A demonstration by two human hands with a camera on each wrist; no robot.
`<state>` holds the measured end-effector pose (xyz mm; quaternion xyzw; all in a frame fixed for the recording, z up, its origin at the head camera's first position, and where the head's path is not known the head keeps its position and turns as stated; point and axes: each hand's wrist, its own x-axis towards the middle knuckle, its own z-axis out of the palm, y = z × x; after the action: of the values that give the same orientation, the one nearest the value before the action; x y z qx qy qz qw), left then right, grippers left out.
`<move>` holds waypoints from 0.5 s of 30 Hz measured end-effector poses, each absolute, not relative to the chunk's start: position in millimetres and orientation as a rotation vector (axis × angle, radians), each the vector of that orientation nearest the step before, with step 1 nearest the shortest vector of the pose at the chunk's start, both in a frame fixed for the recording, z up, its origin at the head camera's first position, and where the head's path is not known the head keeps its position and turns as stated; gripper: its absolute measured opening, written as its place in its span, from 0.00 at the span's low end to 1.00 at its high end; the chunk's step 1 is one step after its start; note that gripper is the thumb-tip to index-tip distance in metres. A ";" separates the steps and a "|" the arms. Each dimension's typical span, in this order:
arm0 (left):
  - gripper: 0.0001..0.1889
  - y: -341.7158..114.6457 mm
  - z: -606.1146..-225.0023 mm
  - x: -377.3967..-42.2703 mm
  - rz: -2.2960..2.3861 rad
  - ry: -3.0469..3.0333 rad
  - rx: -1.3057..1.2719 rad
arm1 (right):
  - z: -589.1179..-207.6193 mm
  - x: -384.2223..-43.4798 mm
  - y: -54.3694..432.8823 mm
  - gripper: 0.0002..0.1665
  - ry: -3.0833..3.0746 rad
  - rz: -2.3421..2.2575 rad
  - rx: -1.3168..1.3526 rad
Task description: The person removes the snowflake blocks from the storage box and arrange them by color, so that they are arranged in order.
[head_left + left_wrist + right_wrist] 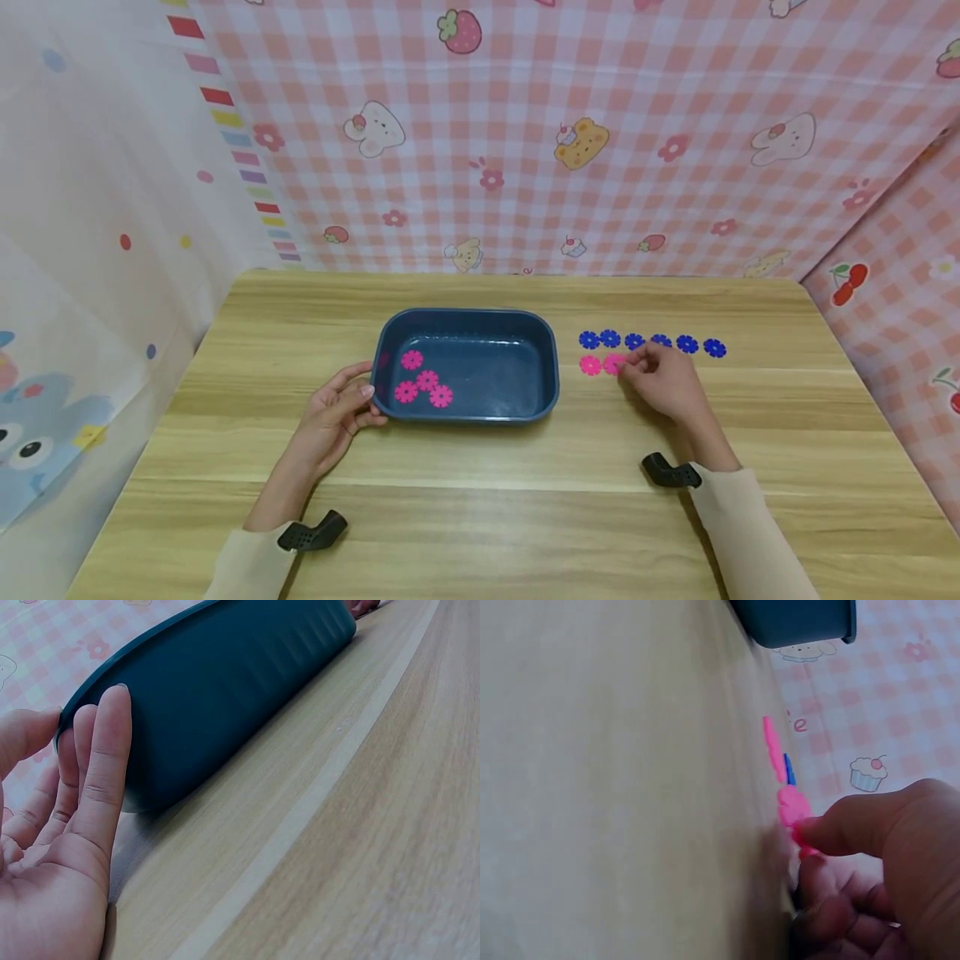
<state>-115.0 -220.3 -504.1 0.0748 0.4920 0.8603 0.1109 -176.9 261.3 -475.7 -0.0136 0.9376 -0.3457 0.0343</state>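
Pink flower-shaped discs [591,365] lie in a row on the wooden table [487,517], right of a blue tray [495,375] holding four more, the end one pinched by a right hand [663,383] between thumb and finger while a left hand [341,412] grips the tray's left end. Thin pieces could slip from that pinch, or a brushing knuckle scatter the blue discs [686,343] behind; no brand is legible, only a red "e" [800,724] on the checked cloth [525,125].

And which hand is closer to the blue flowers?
Right hand, just on the near side of the blue flowers. The left hand holds the tray at its left end, farther away.
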 end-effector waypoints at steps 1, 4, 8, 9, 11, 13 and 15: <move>0.20 -220.4 -504.0 -114.9 2.527 1.445 0.220 | -474.7 -176.8 261.3 0.10 2.878 -1.045 -0.027; 0.20 -220.6 -503.7 -114.7 2.529 1.445 0.218 | -471.3 -176.5 260.9 0.10 2.855 -1.007 0.012; 0.20 -220.8 -503.2 -114.8 2.529 1.449 0.213 | -467.6 -177.2 260.3 0.11 2.828 -0.982 0.049; 0.20 -220.8 -503.1 -114.9 2.529 1.450 0.212 | -467.3 -177.8 260.2 0.12 2.824 -0.978 0.058; 0.20 -220.8 -503.0 -115.1 2.528 1.450 0.210 | -466.4 -178.3 259.9 0.12 2.817 -0.979 0.077; 0.20 -220.5 -503.0 -115.3 2.526 1.454 0.206 | -466.2 -178.3 259.9 0.12 2.815 -0.982 0.091; 0.20 -220.3 -503.3 -115.5 2.523 1.459 0.204 | -466.8 -177.8 260.8 0.12 2.820 -0.986 0.088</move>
<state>-115.5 -220.3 -503.3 0.0694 0.4964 0.8583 0.1098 -177.8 260.8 -466.8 0.0295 0.9408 -0.3289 0.0763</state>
